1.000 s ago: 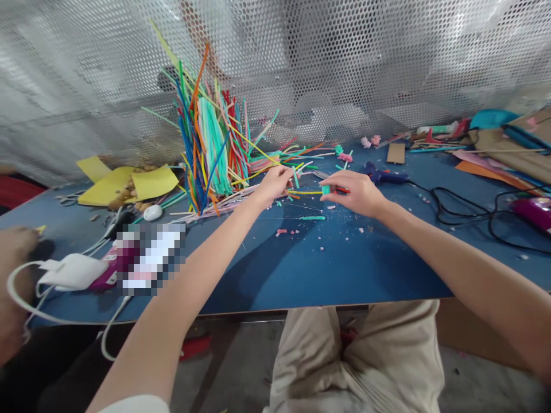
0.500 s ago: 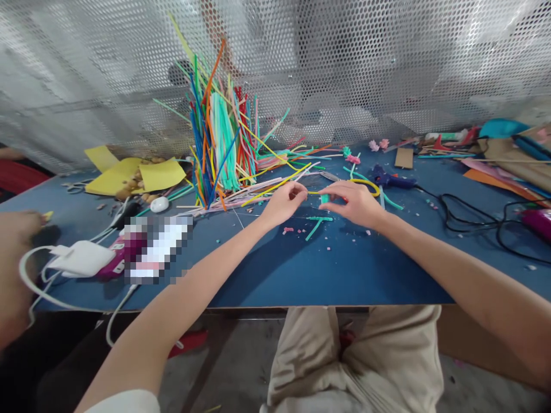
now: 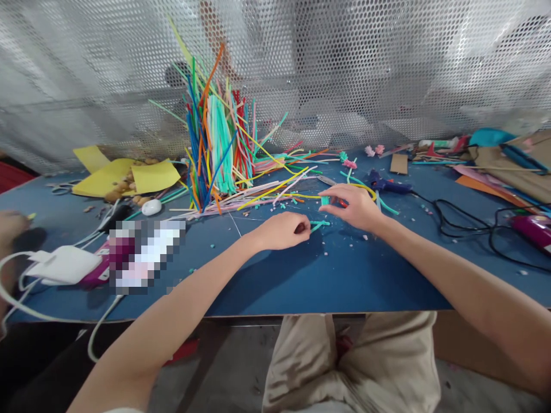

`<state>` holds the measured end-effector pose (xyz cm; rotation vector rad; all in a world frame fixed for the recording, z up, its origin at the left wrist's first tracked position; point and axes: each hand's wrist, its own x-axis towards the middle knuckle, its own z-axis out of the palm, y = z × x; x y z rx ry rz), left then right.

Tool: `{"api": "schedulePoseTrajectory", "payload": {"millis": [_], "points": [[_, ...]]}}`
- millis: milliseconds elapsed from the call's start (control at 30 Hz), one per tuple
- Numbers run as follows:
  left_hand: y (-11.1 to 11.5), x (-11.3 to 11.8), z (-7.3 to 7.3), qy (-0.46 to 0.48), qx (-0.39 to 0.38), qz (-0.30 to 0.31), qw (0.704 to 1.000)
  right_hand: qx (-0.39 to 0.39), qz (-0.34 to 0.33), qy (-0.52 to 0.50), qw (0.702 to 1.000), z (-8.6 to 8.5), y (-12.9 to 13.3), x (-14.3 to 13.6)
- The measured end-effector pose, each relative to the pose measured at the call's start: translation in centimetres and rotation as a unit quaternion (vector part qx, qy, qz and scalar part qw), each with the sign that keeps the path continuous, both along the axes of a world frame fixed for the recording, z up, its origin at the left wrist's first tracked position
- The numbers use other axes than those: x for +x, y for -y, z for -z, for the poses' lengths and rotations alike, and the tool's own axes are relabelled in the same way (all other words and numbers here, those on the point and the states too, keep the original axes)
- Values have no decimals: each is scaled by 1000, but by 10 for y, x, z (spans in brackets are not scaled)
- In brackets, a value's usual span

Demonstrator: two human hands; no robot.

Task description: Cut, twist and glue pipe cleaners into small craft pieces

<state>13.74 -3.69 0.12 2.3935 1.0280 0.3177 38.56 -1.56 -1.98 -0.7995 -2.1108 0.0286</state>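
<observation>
My right hand [image 3: 355, 205] pinches a short teal pipe cleaner piece [image 3: 325, 201] between thumb and fingers, just above the table. My left hand [image 3: 284, 230] is lower and to the left, with its fingers curled together. Its fingertips touch or cover the left end of some loose teal pipe cleaner pieces [image 3: 321, 224] on the table. What lies between those fingers is hidden. Behind my right hand a metal tool tip [image 3: 326, 180] and a bit of red [image 3: 343, 203] show. A yellow pipe cleaner loop [image 3: 365, 188] lies there too.
A tall bunch of coloured pipe cleaners [image 3: 221, 143] stands at the back left. A blue glue gun [image 3: 390, 183] with a black cord lies to the right. Nearer on the left are a phone [image 3: 150, 252] and a white charger [image 3: 64, 264]. Another person's hand [image 3: 12, 229] is at the far left.
My left hand has moved down, away from the back strands, to the loose teal pieces. My right hand stays nearly in place with its teal piece.
</observation>
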Motion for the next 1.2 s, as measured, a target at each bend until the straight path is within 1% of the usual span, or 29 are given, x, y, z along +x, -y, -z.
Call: {"api": "schedulePoseTrajectory", "payload": {"millis": [67,133,200,300,367,433,567,700,767,833,900,967,1067,1200], "points": [[-4,-1,3,76,-46,-16,996,9,-4,-13,1000,-1,1,0],[-6,1,7,164,-92,-53,981,18,-11,-30,999,-3,4,0],[-7,7,12,257,-135,-82,954,25,-14,-45,999,-5,7,0],[-7,15,18,386,-188,-100,898,30,-15,-49,998,-6,11,-3],[-6,18,20,439,-207,-122,866,35,-28,-39,998,-6,14,-6],[-5,19,21,454,-216,-139,853,36,-43,-26,998,-6,14,-9],[-3,18,22,445,-225,-139,856,20,-51,-23,998,-4,12,-12],[-2,19,25,459,-246,-133,843,-14,-93,-5,996,-1,9,-12],[-3,20,26,477,-267,-133,827,-9,-97,1,995,0,8,-11],[-3,20,26,497,-295,-140,804,8,-89,-3,996,0,9,-11],[-2,20,25,511,-320,-151,783,27,-73,-4,997,0,10,-12],[-1,19,22,516,-334,-160,772,40,-52,-4,998,0,11,-13],[0,19,20,510,-338,-157,775,46,-36,-4,998,0,12,-14],[0,18,19,504,-343,-148,779,38,-50,-2,998,1,13,-15]]}}
